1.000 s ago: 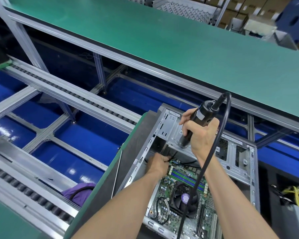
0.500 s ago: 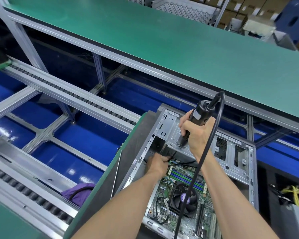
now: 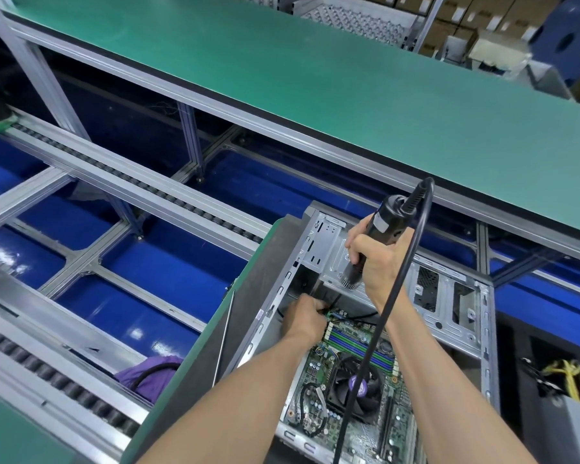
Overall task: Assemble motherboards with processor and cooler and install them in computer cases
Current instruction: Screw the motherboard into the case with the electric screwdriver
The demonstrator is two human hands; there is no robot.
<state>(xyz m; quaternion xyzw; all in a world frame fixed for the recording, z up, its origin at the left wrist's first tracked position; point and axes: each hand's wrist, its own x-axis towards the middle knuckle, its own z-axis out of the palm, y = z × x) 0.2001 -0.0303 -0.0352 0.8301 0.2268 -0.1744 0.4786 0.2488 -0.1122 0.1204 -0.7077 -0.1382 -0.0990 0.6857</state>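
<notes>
Both hands are shown at work inside an open grey sheet-metal computer case [image 3: 462,329], which lies on its side on the green-edged desk [image 3: 195,370]. The right hand [image 3: 379,262] is wrapped around a black cylindrical electric screwdriver [image 3: 382,229], held upright with its nose directed down toward the far end of the board; its tip is hidden behind the wrist, so contact with a screw cannot be confirmed. A black power cable [image 3: 392,296] is seen looping from the top of the tool and trailing down across the right forearm. The left hand [image 3: 305,318] is curled at the far corner of the green rectangular motherboard [image 3: 332,413], just below the right hand, among thin black wires; whether a wire, a screw or the board's edge is pinched cannot be told. The motherboard is seated flat in the floor of the case, beneath both forearms. A black square cooler fan with a purple round hub label [image 3: 355,390] is mounted on it, close to the wrists, and blue and green memory slots [image 3: 359,339] are visible between the fan and the left hand. The assembly of processor and cooler is therefore judged complete for this unit, and the board is placed in the case. Fastening of the board appears to be in progress. The screws and connector wiring are judged to be unfinished.
</notes>
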